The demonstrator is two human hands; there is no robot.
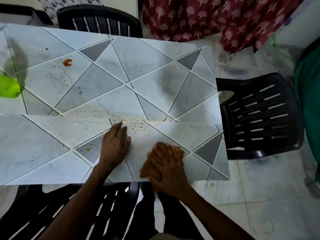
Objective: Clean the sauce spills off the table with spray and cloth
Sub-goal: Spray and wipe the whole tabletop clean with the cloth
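The worktop, covered with a sheet of grey triangle pattern, is carrying everything. The left hand is lying flat on it with straight fingers and holding nothing; I think it is pressing the sheet so it does not slide. The right hand, blurred, is gripping an orange cloth and rubbing near the front edge. The green spray bottle is standing at the far left, out of the way. Yellow sauce specks are lying just beyond the left fingers. A red sauce blob is sitting well apart.
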